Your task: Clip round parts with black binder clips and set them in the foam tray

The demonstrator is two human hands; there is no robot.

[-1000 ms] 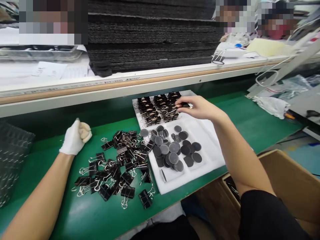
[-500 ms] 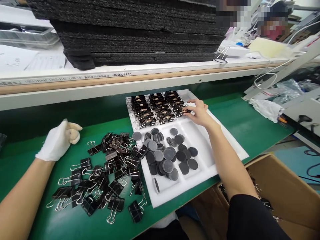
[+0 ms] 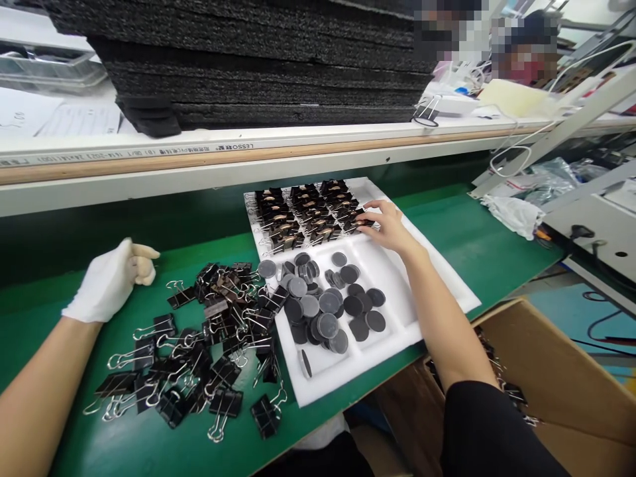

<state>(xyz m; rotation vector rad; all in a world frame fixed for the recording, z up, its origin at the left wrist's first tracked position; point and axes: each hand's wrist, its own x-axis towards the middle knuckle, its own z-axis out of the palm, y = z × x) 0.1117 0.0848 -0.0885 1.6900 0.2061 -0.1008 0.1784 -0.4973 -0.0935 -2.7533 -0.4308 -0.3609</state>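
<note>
My bare right hand (image 3: pixel 385 225) reaches over the white foam tray (image 3: pixel 447 281), its fingertips closed round a black binder clip at the right end of the clip rows (image 3: pixel 308 212). Grey and black round discs (image 3: pixel 328 301) lie in the tray's nearer compartments. On the green table a heap of loose binder clips (image 3: pixel 218 344) sits left of the tray. My left hand (image 3: pixel 112 278), in a white glove with some fingertips uncovered, hovers at the heap's upper left with fingers curled; whether it holds something small is hidden.
Behind the tray runs a white shelf edge (image 3: pixel 199 162) carrying a stack of black foam sheets (image 3: pixel 273 73). A cardboard box (image 3: pixel 551 358) with more clips stands at the lower right. A white cloth (image 3: pixel 511 215) lies at the table's right. A blurred person is farther back.
The whole view has shifted slightly, so things appear a little farther left. My right hand stays at the clip rows, and my left hand keeps its curled pose.
</note>
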